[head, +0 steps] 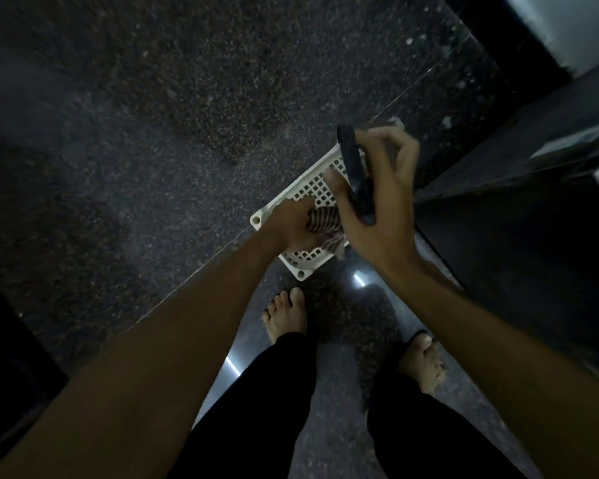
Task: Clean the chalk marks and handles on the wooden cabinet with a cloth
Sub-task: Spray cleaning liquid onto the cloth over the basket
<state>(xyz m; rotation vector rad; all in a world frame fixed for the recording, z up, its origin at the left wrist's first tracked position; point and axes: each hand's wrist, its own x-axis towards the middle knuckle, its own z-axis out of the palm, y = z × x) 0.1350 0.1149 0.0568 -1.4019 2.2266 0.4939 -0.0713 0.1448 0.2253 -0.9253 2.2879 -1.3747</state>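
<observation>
Two bare feet stand on the dark speckled polished stone floor [125,140] at the near edge of the view, below black trouser legs, with both forearms reaching forward and down. Beyond the feet, the left hand [289,226] is closed around the brown-and-white striped cloth [325,221], which lies bunched in the white perforated plastic tray [306,190] resting on the floor. The right hand [377,209] hangs above the tray, gripping a flat black rectangular device [355,174] that resembles a phone; something pale shows behind its fingertips but cannot be identified. The step in hand appears to be collecting the cloth. Gather the whole bunch into the palm before lifting, so no loose corner drags on the tray grid or floor. Freeing the right hand of the device first would be advisable, since wiping handles is better done with one hand steadying. Farther right, a dark glossy panel [519,236] rises from the floor; whether this is the wooden cabinet cannot be told, and no chalk marks or handles are visible.
</observation>
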